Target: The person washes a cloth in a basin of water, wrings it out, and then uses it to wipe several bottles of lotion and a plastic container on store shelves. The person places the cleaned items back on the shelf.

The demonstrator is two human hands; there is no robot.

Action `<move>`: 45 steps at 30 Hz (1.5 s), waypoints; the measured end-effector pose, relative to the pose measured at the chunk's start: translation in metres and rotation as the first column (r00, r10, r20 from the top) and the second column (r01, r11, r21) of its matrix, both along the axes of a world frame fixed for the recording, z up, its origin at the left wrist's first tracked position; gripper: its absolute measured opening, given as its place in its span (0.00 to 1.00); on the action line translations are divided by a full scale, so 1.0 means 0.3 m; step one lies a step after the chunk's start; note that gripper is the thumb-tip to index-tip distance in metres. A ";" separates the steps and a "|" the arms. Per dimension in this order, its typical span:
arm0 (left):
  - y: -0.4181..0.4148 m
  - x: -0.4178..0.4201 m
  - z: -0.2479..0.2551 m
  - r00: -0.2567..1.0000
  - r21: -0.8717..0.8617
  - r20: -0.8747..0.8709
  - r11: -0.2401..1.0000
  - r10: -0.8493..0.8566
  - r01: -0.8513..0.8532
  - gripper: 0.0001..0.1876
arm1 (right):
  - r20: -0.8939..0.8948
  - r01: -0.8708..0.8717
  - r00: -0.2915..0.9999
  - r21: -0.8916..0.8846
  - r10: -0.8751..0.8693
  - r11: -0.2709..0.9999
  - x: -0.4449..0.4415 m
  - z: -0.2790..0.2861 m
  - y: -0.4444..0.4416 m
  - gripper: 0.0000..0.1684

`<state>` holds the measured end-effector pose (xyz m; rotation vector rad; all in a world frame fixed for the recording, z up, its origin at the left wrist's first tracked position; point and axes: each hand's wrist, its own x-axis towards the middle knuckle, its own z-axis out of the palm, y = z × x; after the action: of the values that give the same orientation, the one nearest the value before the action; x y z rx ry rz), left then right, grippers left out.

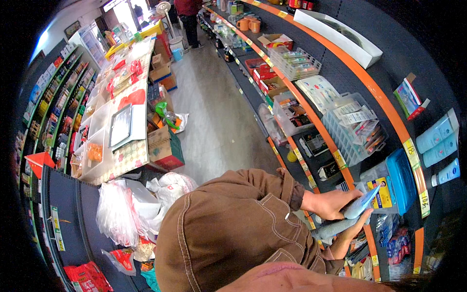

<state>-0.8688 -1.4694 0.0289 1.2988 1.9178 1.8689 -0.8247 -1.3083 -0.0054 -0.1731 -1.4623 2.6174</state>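
A light-blue and white squeeze tube point(359, 205) is gripped in my left hand point(325, 203), in front of the shelves. Below it in the picture, my right hand point(349, 233) holds a folded grey cloth point(335, 229) close against the tube. The fingers hide part of both things. Just beyond the hands, a clear plastic box with a blue lid point(403, 182) stands on a shelf and bears a yellow label. On the shelf above are two pale-blue tubes point(437, 137) and a smaller blue tube with a white cap point(447, 173).
Shelves with orange price rails point(383, 98) hold a divided plastic organizer point(348, 127), a wire basket point(295, 62) and a white open box point(337, 36). Across the aisle point(208, 109) stands a counter with a tray point(120, 126). Plastic bags point(116, 211) lie behind me. A person point(188, 22) stands far off.
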 end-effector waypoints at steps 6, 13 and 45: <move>0.012 -0.022 0.011 0.959 -0.098 -0.283 0.995 -0.005 -0.023 0.34 | 0.071 0.064 0.996 -0.212 -0.050 0.975 -0.011 -0.065 0.026 0.30; 0.031 -0.024 -0.023 0.883 -0.074 -0.459 0.985 0.104 -0.155 0.34 | 0.075 0.112 0.991 -0.054 -0.107 0.992 -0.020 -0.095 0.019 0.27; 0.009 -0.094 0.003 0.984 -0.031 0.003 0.983 -0.179 0.179 0.28 | 0.167 -0.092 0.978 -0.201 0.126 0.975 0.054 -0.063 0.002 0.34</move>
<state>-0.8969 -1.4667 0.0297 1.4093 1.7574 1.7456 -0.8085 -1.3077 -0.0241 -0.3682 -1.3000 2.8996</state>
